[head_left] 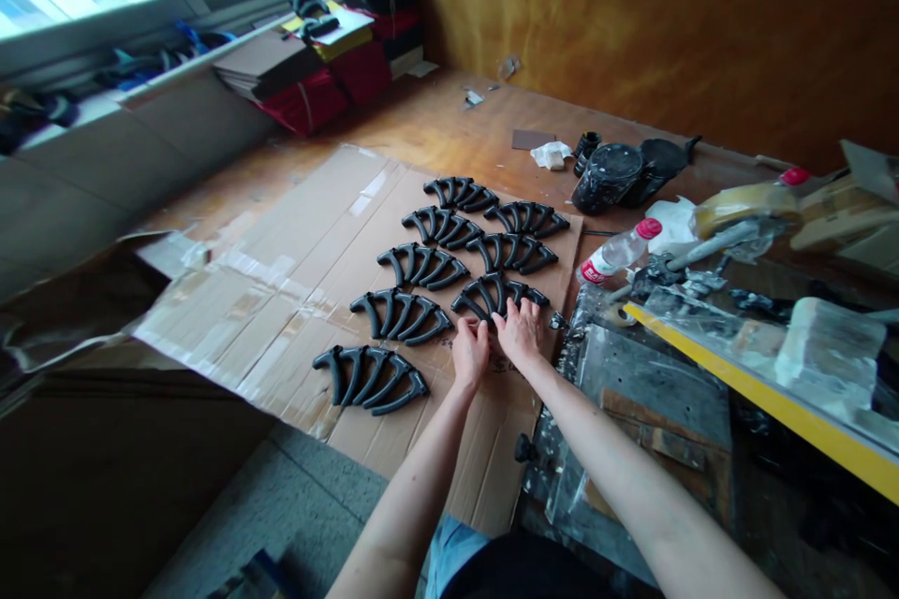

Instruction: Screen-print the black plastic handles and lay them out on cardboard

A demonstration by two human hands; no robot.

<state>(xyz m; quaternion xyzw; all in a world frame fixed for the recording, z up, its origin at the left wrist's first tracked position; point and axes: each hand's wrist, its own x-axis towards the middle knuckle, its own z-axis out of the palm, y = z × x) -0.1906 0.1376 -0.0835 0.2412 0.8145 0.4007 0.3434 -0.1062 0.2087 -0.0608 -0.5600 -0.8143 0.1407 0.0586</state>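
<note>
Black fan-shaped pieces with curved, tube-like ribs lie in two slanting rows on a flattened cardboard sheet [281, 337]. At the near end of the right row is one such piece [484, 296], with both my hands at its lower edge. My left hand [472, 354] is closed, its fingertips pinched together at the rib ends. Bent over the piece's right part are the fingers of my right hand [518, 333], which cover some of its ribs. The nearest piece of the left row [372, 378] lies to the left of my left hand.
A red-capped plastic bottle [618, 253] lies tilted right of the cardboard, near black tubs [610, 178]. A yellow-edged shelf [765, 402] and a dark board [653, 384] are beside my right arm. Bundled stacks [309, 94] sit by the window.
</note>
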